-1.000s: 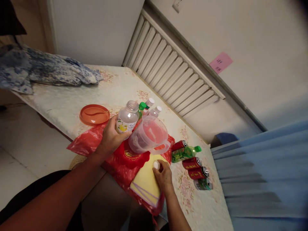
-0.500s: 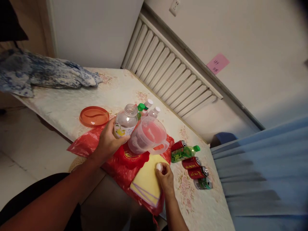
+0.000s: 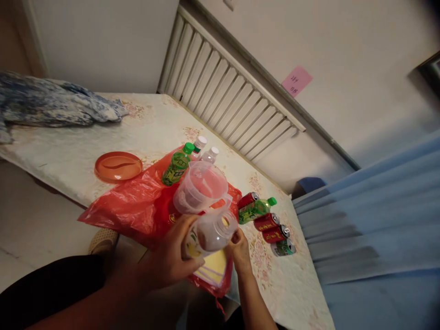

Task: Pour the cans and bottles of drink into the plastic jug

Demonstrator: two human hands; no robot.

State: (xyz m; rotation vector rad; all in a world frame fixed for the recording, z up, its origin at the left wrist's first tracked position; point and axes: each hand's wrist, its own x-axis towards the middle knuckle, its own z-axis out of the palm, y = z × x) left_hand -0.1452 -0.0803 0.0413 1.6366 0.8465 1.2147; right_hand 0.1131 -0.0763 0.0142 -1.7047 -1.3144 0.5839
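Note:
My left hand [image 3: 173,254] is wrapped round a clear plastic bottle [image 3: 209,233] with a pale fruit label. The bottle is uncapped and tilted, its mouth pointing up and to the right. Just right of that mouth, my right hand [image 3: 241,253] has its fingers pinched together. The white bottle cap it held a moment ago is hidden now behind the bottle's neck. Behind the bottle stands a clear plastic measuring jug [image 3: 201,183], on a red plastic bag [image 3: 125,206]. Below the bottle shows a folded yellow cloth [image 3: 217,266] with purple edging.
A green-capped tea bottle [image 3: 177,165] and white-capped bottles [image 3: 209,155] stand behind the jug. On the right lie several drink cans [image 3: 275,233] and another green bottle [image 3: 255,211]. An orange lid [image 3: 118,166] is at left. A radiator [image 3: 227,87] runs along the wall.
My left hand has brought the bottle from the jug's left side down and right, in front of it, tilting it toward my right hand. The white cap has passed out of sight.

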